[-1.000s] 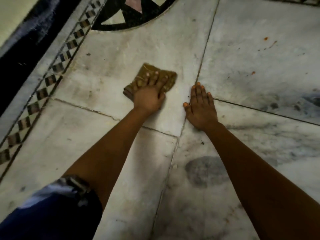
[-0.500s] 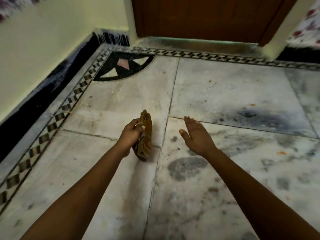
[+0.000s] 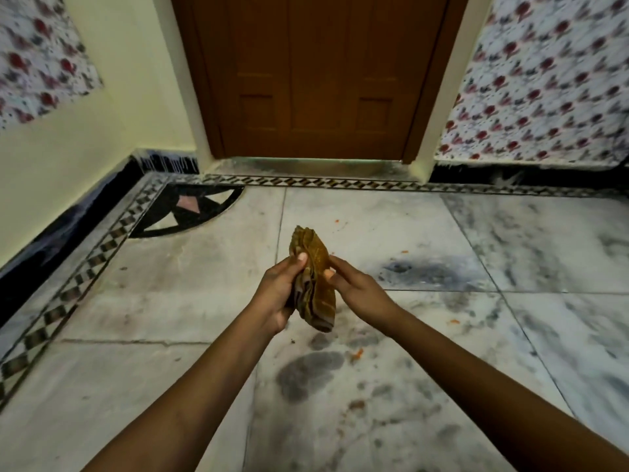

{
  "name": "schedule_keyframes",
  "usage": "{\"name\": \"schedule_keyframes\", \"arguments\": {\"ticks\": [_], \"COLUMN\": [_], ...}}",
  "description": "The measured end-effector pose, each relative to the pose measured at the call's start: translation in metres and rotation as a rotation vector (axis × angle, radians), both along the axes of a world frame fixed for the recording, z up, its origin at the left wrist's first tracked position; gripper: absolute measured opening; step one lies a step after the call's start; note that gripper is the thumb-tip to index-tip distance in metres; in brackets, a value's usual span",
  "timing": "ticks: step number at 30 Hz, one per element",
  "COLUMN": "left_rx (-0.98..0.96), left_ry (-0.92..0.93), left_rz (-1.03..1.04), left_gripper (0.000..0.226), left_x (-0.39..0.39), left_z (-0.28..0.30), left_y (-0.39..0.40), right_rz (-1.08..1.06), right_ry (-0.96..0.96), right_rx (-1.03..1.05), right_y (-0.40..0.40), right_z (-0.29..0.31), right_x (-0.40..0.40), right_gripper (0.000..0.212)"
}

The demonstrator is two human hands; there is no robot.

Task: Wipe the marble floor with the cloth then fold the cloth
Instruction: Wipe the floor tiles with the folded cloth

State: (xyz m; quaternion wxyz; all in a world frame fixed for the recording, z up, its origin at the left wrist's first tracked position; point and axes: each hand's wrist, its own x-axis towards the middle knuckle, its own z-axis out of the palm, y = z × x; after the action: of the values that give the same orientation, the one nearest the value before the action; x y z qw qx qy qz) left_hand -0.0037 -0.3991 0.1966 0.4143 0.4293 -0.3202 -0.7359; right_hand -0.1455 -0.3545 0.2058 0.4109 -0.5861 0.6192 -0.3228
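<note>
Gripping one cloth (image 3: 315, 284): two hands.

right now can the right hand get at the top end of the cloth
Probably yes. The right hand already pinches the cloth at mid-height, and the top end stands bare above both hands; the left hand grips lower on the other side, so nothing blocks the way up.
</note>
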Motion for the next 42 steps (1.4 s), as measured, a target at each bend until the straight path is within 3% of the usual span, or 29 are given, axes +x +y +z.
{"name": "schedule_keyframes", "arguments": {"ticks": [7,11,18,22,29,35,38,42], "left_rx": [-0.047,0.021,-0.089,-0.085,-0.079,-0.144,-0.181,-0.167], "left_ry": [-0.039,-0.072,-0.256,-0.351,-0.551,-0.598,-0.562,-0.555], "left_rz": [0.097,0.105,0.182,0.185,0.214,0.227,0.163,0.181], "left_gripper": [0.018,0.028,0.019,0.031,0.015,0.013,0.015,0.018], "left_x": [-0.042,-0.054,-0.063,-0.069,-0.08,-0.088,-0.087,-0.073], "left_z": [0.017,0.033,0.052,0.064,0.071,0.067,0.057,0.054], "left_y": [0.028,0.035,0.052,0.052,0.036,0.03,0.033,0.034], "right_rz": [-0.009,-0.049,-0.043,-0.045,-0.09,-0.148,-0.192,-0.283], "right_ry": [-0.281,-0.276,-0.354,-0.386,-0.373,-0.546,-0.545,-0.57], "right_rx": [-0.082,-0.122,-0.092,-0.105,-0.1,-0.062,-0.034,0.067], "right_y": [0.023,0.03,0.031,0.032,0.027,0.021,0.022,0.022], "right_z": [0.006,0.004,0.008,0.01,0.011,0.008,-0.003,-0.016], "right_x": [-0.005,-0.022,-0.036,-0.037,-0.044,-0.056,-0.054,-0.059], "right_gripper": [0.049,0.043,0.036,0.033,0.029,0.019,0.026,0.012]}}
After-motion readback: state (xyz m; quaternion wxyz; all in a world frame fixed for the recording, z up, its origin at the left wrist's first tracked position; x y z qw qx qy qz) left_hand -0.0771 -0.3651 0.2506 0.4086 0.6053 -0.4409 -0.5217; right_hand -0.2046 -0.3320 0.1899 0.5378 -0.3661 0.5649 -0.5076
